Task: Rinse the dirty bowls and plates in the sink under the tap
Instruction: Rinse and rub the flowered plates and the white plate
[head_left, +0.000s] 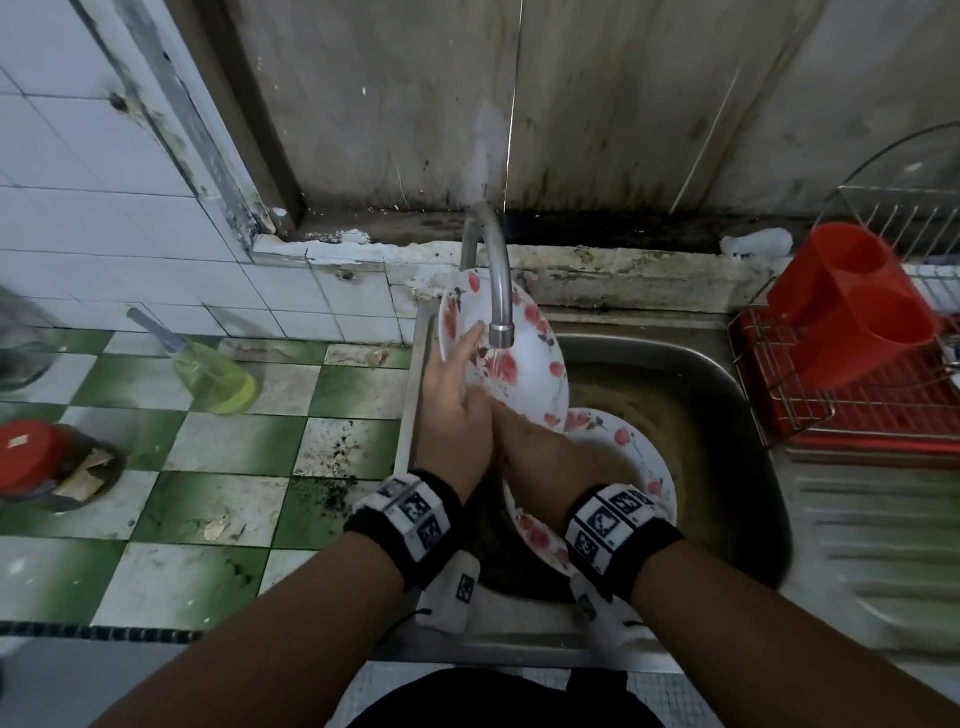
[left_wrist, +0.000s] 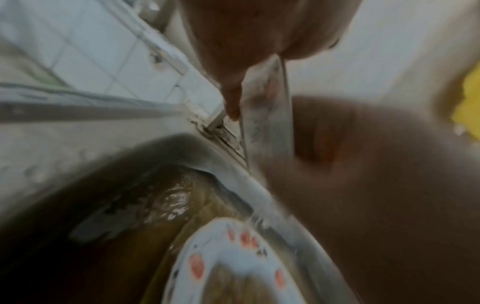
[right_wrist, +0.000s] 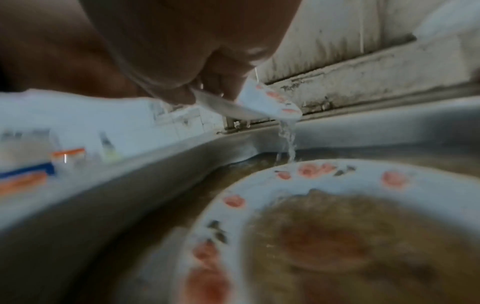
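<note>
A white plate with red flowers (head_left: 524, 364) is tilted on edge under the running tap (head_left: 496, 280). My left hand (head_left: 457, 374) lies flat on its face with straight fingers (head_left: 475, 332), beside the water stream. My right hand (head_left: 524, 436) grips the plate's lower rim. In the right wrist view, water (right_wrist: 288, 139) runs off the held plate (right_wrist: 270, 102). In the left wrist view, the plate (left_wrist: 267, 107) shows edge-on beside a left finger (left_wrist: 233, 98). A second flowered plate (head_left: 639, 452) (right_wrist: 337, 226) lies in the sink (head_left: 727, 395), filled with brown water.
Murky brown water stands in the sink. A wire dish rack (head_left: 883, 410) with a red cutlery holder (head_left: 852, 306) stands on the right. On the green-and-white tiled counter at left are a bottle of green liquid (head_left: 213, 374) and a red-lidded jar (head_left: 36, 457).
</note>
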